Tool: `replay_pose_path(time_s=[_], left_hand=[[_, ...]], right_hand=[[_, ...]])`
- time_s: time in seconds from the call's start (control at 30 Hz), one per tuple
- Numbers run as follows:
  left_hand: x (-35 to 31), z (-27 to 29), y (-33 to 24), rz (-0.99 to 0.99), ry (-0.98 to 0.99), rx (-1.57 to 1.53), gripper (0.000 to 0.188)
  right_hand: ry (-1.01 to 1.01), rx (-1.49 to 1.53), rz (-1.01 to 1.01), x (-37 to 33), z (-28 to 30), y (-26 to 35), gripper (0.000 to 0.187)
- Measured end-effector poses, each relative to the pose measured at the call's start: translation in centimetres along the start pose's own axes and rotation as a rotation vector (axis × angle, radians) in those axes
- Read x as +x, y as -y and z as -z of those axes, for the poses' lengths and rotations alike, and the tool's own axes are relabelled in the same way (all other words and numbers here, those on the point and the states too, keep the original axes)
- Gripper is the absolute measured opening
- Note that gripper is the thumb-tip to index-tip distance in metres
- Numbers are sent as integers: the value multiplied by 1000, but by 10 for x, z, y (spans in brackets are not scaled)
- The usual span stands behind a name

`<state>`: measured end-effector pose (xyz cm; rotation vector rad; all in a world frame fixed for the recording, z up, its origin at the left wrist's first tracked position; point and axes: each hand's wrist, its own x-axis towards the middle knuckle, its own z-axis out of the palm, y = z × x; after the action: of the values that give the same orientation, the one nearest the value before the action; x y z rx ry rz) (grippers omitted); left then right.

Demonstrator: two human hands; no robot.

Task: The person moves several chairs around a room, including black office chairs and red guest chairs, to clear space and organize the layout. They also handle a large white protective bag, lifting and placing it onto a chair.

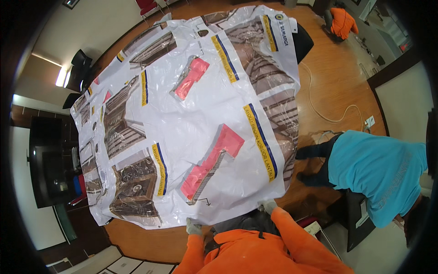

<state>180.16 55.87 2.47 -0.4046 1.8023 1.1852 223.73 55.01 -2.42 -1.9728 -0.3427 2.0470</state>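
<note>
A large white printed plastic banner (pixel 191 118) spreads out in front of me, draped over things mostly hidden beneath it. It bears brown room pictures, red plan shapes and yellow-and-blue strips, and its surface is wrinkled and shiny. My left hand (pixel 194 226), in a grey glove, is closed on the banner's near edge. Farther right along that same edge, my right hand (pixel 267 207), gloved too, grips the material. Both orange sleeves reach forward from the lower edge of the view. The fingertips are partly hidden by the banner's edge.
A person in a blue shirt (pixel 374 169) bends over at the right, close to a black chair or panel (pixel 356 219). Another person in orange (pixel 342 23) crouches far right. A pale cable (pixel 315 98) crosses the wooden floor (pixel 326 77). At left stands a black screen (pixel 45 160).
</note>
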Motion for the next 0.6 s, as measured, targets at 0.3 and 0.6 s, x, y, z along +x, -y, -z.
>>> replay_pose_path(time_s=[0.3,0.6], left_hand=[[-163,-128,-19,-1201,-169,1652,80],[-139,-157,75,-1798,724,2055,75]], right_hand=[[-534,-733,315,-49,17,93,50],[-334,-843,683,-69,17,90,58]])
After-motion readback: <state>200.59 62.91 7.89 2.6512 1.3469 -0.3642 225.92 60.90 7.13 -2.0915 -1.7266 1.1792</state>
